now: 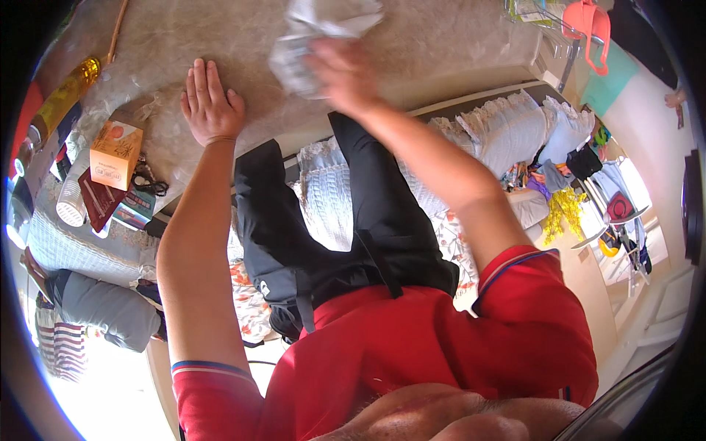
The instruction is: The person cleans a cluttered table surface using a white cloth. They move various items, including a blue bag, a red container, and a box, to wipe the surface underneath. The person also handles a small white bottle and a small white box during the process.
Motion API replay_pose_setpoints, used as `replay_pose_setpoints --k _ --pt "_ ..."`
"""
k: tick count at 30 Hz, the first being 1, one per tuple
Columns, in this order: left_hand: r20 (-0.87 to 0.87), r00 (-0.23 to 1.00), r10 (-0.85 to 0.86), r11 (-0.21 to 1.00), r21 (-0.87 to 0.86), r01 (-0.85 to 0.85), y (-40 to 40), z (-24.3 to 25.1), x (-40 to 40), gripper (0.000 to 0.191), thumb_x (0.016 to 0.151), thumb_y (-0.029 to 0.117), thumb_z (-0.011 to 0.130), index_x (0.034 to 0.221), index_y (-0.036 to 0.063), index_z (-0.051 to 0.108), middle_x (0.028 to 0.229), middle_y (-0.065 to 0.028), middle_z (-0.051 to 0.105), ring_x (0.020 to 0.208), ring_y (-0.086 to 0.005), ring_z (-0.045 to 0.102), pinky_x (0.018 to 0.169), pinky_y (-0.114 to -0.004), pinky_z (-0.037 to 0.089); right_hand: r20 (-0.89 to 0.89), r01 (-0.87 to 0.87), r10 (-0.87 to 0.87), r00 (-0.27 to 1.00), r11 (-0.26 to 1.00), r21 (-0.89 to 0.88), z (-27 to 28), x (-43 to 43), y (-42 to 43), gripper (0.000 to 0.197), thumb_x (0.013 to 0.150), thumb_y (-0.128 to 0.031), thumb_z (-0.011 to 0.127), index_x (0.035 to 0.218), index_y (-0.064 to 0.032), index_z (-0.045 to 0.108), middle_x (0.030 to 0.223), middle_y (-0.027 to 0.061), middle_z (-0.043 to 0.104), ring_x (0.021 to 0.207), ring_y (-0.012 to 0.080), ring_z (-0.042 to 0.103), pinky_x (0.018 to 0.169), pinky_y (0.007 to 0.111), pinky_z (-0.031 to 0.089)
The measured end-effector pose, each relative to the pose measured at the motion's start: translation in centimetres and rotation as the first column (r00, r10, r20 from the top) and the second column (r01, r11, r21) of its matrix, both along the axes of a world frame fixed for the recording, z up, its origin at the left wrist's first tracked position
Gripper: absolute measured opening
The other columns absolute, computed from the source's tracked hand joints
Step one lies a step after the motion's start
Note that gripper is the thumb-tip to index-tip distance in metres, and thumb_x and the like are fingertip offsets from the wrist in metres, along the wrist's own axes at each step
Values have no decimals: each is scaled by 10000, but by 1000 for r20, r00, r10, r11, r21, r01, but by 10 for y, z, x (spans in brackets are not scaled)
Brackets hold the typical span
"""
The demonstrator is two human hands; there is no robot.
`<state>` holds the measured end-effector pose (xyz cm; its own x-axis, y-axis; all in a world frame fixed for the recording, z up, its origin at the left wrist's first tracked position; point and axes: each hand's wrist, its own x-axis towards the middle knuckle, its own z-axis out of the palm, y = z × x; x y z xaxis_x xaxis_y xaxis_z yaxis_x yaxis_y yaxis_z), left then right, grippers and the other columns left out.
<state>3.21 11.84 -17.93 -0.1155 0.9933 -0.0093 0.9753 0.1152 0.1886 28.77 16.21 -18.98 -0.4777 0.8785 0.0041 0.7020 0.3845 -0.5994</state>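
My left hand point(212, 107) lies palm down on the brownish-grey tabletop point(441, 33), its fingers straight and the thumb held apart. Nothing is in it. Farther out to the right, my right hand point(350, 80) is blurred, with its fingers on a crumpled whitish cloth point(333, 16). The cloth spreads over the tabletop beyond and to the left of the fingers. How tightly the fingers grip it is hidden by the blur. Left of my left hand stands an orange and cream carton point(116, 149) that bears writing.
By the carton are a dark red packet point(102, 201), a ribbed clear cup point(71, 195) and a dark cord point(150, 182). A yellow bottle point(69, 99) lies farther left. A coral plastic item point(587, 27) hangs by a wire rack point(535, 11). Another person's hand point(674, 99) shows at right.
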Motion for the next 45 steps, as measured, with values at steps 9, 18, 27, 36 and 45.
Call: replay_pose_setpoints --k 9,18,27,36,45 --pt "46 999 2 1000 1 -2 3 1 1 582 794 282 494 1356 140 452 1448 -52 396 1299 -241 412 1021 -478 337 408 427 -513 755 858 287 -1 184 51 555 744 -235 677 1242 -49 520 1362 210 446 1271 378 401 1052 471 300" --pt "16 1000 -2 999 -37 2 -3 -15 -8 579 819 380 486 1356 164 450 1478 -5 355 1339 -211 360 1053 -449 299 -124 346 -343 931 938 9 36 -144 -12 602 649 -152 633 1202 32 481 1275 294 437 1172 496 411 1000 561 324" --pt "47 999 8 1000 -2 -8 -10 -10 -7 518 781 364 509 1238 126 563 1427 -29 419 1350 -214 348 1060 -473 297 -35 453 -452 891 891 24 44 9 43 502 782 -201 626 1204 41 502 1205 248 529 1130 424 487 982 494 373" --pt "106 994 23 1000 9 -24 -6 -6 -5 513 719 277 548 1200 103 593 1425 -30 423 1341 -215 363 1066 -469 298 246 729 -876 -415 -482 -486 6 181 74 626 941 -439 396 1369 18 375 1447 161 374 1298 305 403 1059 386 340" --pt "450 891 65 931 294 -217 37 56 1 505 792 123 540 1292 53 512 1365 -168 468 1261 -366 438 1021 -438 382 330 680 -716 -615 -694 -238 -20 175 93 647 962 -497 236 1199 32 524 1282 167 545 1134 281 560 968 374 432"
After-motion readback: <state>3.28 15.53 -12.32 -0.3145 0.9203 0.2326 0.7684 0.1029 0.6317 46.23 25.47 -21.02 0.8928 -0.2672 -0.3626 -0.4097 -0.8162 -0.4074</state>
